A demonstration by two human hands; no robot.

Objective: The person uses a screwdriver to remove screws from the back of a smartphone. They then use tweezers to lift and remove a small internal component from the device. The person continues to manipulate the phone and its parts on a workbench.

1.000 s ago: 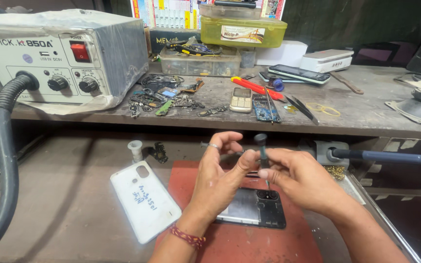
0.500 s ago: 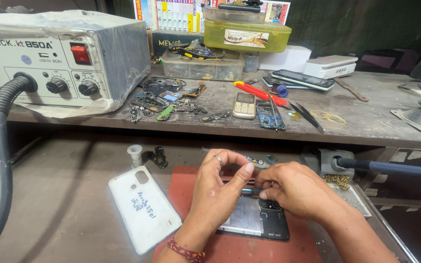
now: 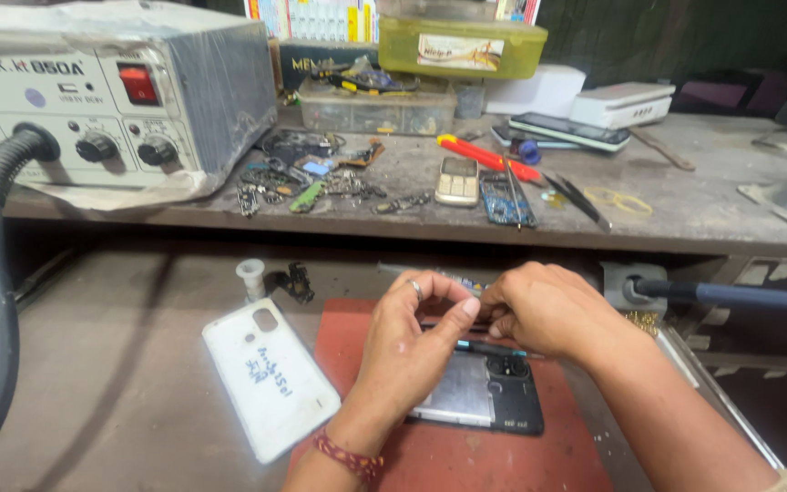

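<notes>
- Two hands meet over an opened black smartphone with its back removed (image 3: 480, 401), lying on a red rubber work mat (image 3: 503, 456) on the desk (image 3: 93, 383).
- Left hand (image 3: 407, 351) pinches its fingertips closed; right hand (image 3: 548, 310) curls shut, apparently on a slim dark tool (image 3: 494, 347).
- Steady, light pressure suits this work best.
- White plastic back cover (image 3: 270, 378) lies just left of the mat.

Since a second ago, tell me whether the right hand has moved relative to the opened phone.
Yes. The right hand has dropped from above the opened phone to just over its top edge, meeting the left hand on the red mat.
</notes>
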